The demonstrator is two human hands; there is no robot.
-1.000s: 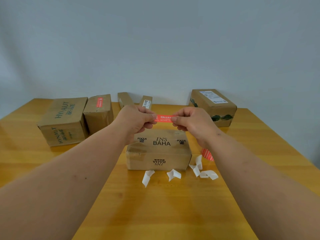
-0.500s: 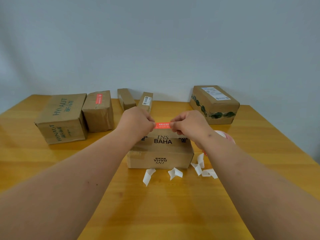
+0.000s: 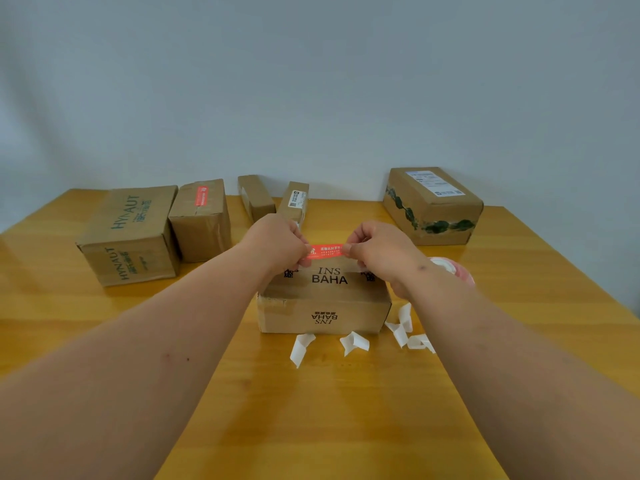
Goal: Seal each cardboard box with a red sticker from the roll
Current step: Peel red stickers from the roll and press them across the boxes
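A red sticker (image 3: 325,251) is stretched between my two hands, just above the far top edge of the "INS BAHA" cardboard box (image 3: 323,303) at the table's middle. My left hand (image 3: 277,242) pinches its left end and my right hand (image 3: 375,251) pinches its right end. A whitish backing strip hangs below the sticker near my right fingers. The sticker roll (image 3: 450,271), pink and white, lies on the table behind my right wrist, partly hidden.
Several white backing scraps (image 3: 353,342) lie in front of the box. At the back stand a HYNAUT box (image 3: 130,233), a box with a red sticker (image 3: 201,216), two slim boxes (image 3: 256,197) and a labelled box (image 3: 433,206) at right. The wooden table (image 3: 311,410) spreads in front.
Both hands have lowered the sticker toward the box top, and the roll has come into sight behind my right wrist.
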